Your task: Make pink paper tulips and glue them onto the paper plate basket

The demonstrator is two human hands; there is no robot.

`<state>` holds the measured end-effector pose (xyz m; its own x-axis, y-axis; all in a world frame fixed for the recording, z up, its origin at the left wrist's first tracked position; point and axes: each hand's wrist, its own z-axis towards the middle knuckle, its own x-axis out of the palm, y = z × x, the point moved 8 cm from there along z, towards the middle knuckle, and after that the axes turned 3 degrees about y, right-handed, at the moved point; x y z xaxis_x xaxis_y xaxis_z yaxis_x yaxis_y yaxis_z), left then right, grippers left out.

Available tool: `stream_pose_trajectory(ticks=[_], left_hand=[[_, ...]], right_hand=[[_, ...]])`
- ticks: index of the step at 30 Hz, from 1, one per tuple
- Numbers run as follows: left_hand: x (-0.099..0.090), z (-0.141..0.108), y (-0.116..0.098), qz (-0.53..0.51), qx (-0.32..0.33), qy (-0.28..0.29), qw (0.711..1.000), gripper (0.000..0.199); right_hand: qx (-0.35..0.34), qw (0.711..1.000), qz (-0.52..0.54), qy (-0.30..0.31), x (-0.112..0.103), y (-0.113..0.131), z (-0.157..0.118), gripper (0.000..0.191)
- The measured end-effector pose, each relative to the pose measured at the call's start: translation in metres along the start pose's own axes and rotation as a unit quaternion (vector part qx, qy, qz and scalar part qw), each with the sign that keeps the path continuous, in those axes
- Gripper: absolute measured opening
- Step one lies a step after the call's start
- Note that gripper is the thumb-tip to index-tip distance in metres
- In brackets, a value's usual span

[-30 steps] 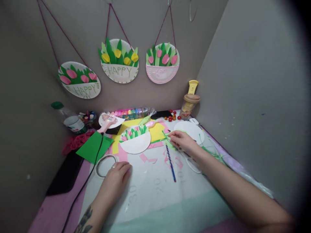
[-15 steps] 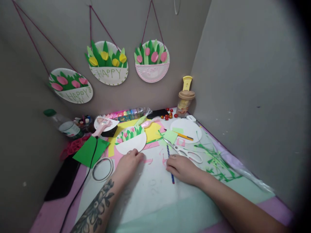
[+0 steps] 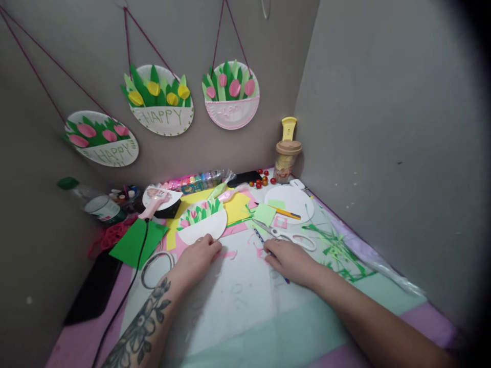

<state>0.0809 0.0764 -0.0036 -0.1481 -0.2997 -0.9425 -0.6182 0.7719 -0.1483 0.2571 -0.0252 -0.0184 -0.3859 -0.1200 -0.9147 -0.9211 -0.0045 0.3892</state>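
A white half-plate pocket holds green paper leaves and pink paper tulips, making a paper-plate basket [image 3: 205, 228] on the table. My left hand [image 3: 200, 253] rests at its lower edge, fingers loosely bent on the white paper, with nothing visible in them. My right hand [image 3: 287, 258] has its fingers curled over a blue patterned pencil [image 3: 259, 235]. The pencil's ends stick out on both sides of the hand. White-handled scissors [image 3: 293, 237] lie just beyond my right hand, beside a light green paper square [image 3: 264, 213] and small pink paper scraps.
Three finished plate baskets hang on the wall, one with yellow tulips [image 3: 158, 107]. A glue gun [image 3: 155, 203], green paper [image 3: 138, 240] and a roll of tape [image 3: 157, 270] lie left. Green paper strips [image 3: 341, 250], a white plate [image 3: 303, 197] and a lidded cup [image 3: 286, 161] are right.
The pencil has turned from nearly upright to a slant under my right hand, whose fingers have closed over it. My left hand stays by the plate basket. The view has shifted slightly.
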Motion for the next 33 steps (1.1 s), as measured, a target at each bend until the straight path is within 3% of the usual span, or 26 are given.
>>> stream_pose_trajectory(ticks=[4,7,10,12,14,16,18,20,22,25,27,30,33], left_hand=[[-0.002,0.003,-0.001,0.000,0.026,0.002,1.000,0.024],[0.000,0.002,0.000,-0.006,0.035,-0.007,0.999,0.022],[0.002,-0.001,0.001,-0.014,0.035,-0.018,0.999,0.021],[0.002,-0.003,0.001,-0.021,0.037,-0.030,0.999,0.021],[-0.002,-0.007,0.002,-0.036,0.042,-0.051,0.997,0.021],[-0.006,-0.013,0.002,-0.076,0.052,-0.077,0.993,0.019],[-0.009,-0.020,0.006,-0.150,0.051,-0.093,0.983,0.018],[-0.006,-0.027,0.012,-0.239,0.036,-0.088,0.966,0.016],[0.000,-0.033,0.017,-0.311,0.020,-0.087,0.946,0.012],[0.007,-0.040,0.022,-0.369,-0.010,-0.131,0.920,0.009],[0.011,-0.043,0.022,-0.363,-0.032,-0.161,0.917,0.010],[0.014,-0.046,0.012,-0.305,-0.029,-0.168,0.937,0.014],[0.009,-0.049,0.005,-0.219,-0.022,-0.199,0.955,0.021]], right_hand=[[0.041,0.998,0.046,-0.014,0.000,-0.005,0.000,0.015],[0.056,0.979,0.179,-0.073,-0.011,-0.022,-0.002,0.016],[0.081,0.913,0.345,-0.203,-0.035,-0.053,-0.010,0.013],[0.099,0.864,0.402,-0.285,-0.047,-0.072,-0.017,0.012],[0.107,0.849,0.410,-0.314,-0.049,-0.078,-0.020,0.011],[0.094,0.875,0.377,-0.287,-0.044,-0.068,-0.016,0.010],[0.061,0.922,0.306,-0.230,-0.035,-0.049,-0.007,0.011],[0.036,0.963,0.199,-0.178,-0.025,-0.030,0.001,0.016],[0.035,0.985,0.084,-0.145,-0.018,-0.018,0.007,0.020],[0.057,0.991,-0.035,-0.116,-0.014,-0.011,0.012,0.023],[0.054,0.990,-0.052,-0.116,-0.018,-0.005,0.015,0.022],[0.013,0.992,0.008,-0.127,-0.028,0.016,0.028,0.020],[0.004,0.982,0.138,-0.129,-0.034,0.033,0.063,0.018]])
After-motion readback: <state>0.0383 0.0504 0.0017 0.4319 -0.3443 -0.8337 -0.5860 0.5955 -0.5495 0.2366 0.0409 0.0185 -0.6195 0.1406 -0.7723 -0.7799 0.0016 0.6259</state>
